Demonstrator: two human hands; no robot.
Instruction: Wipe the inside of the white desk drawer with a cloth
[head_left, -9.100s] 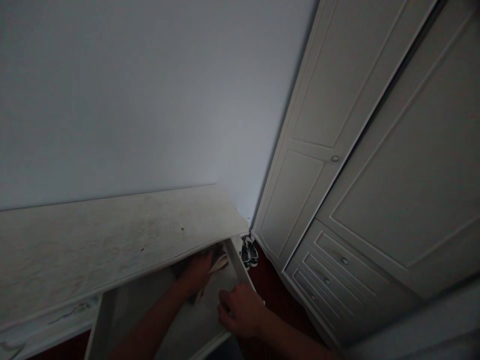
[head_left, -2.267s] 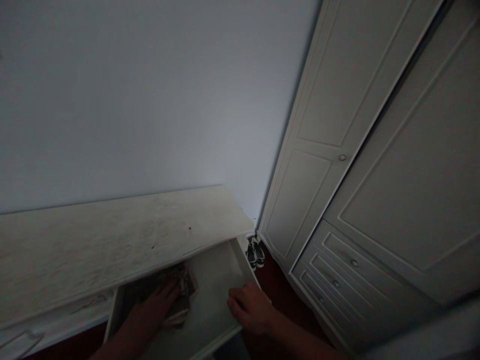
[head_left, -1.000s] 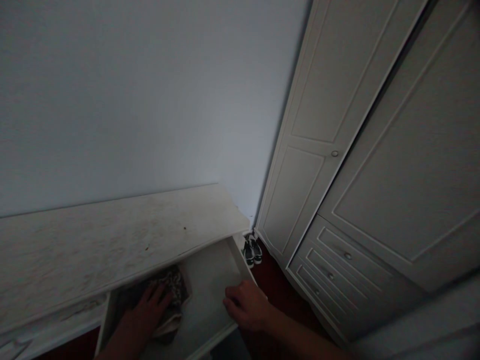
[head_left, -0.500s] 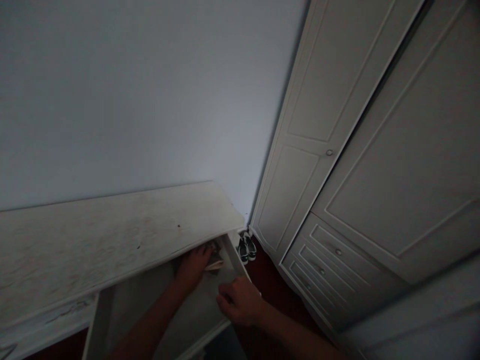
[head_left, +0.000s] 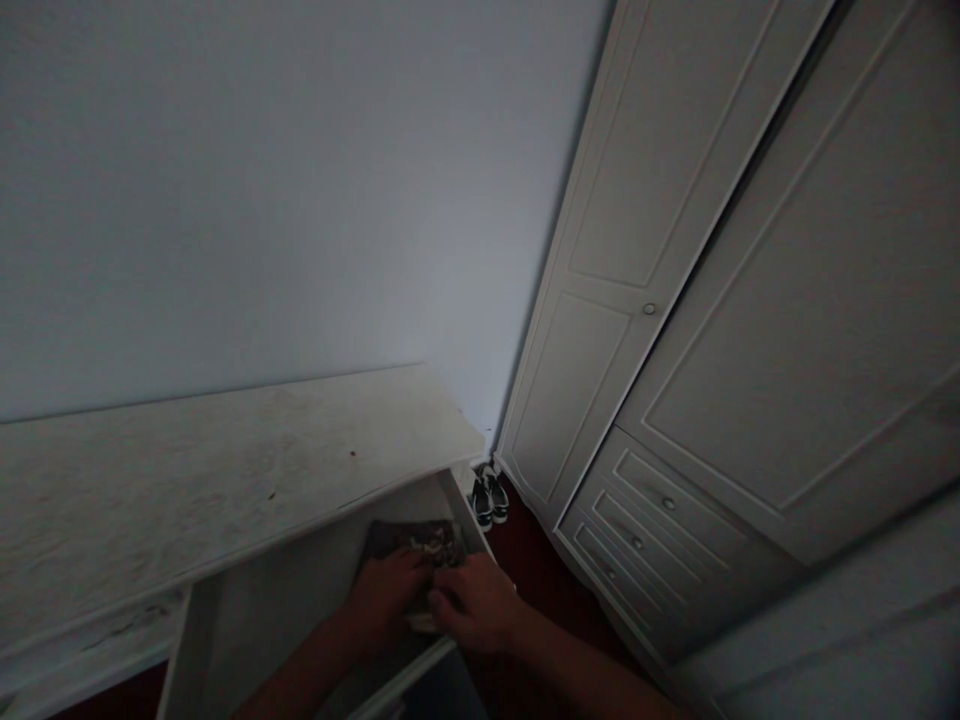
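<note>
A pulled-out white drawer [head_left: 247, 620] holds a dark, flat item [head_left: 390, 535] with a patterned light-and-dark part at its right end; it looks like folded cloth, but dim light keeps its kind uncertain. My left hand [head_left: 394, 592] lies over the near side of this item, fingers bent onto it. Beside it, my right hand [head_left: 476, 603] is at the item's right end near the drawer's side wall, with its fingers curled round the edge. The two hands almost touch. Both hands partly cover the item, and its underside is hidden.
The white dresser top [head_left: 225, 460] runs along a pale wall [head_left: 285, 200], with small dark specks on it. Dark-and-white shoes [head_left: 490, 498] stand on the red floor [head_left: 532, 550] between dresser and wardrobe [head_left: 585, 370]. A dark flat surface [head_left: 446, 690] shows below the drawer front.
My left hand has moved from the drawer's back corner towards me, and the dark item has come forward with it. My right hand has reached in to meet the item.
</note>
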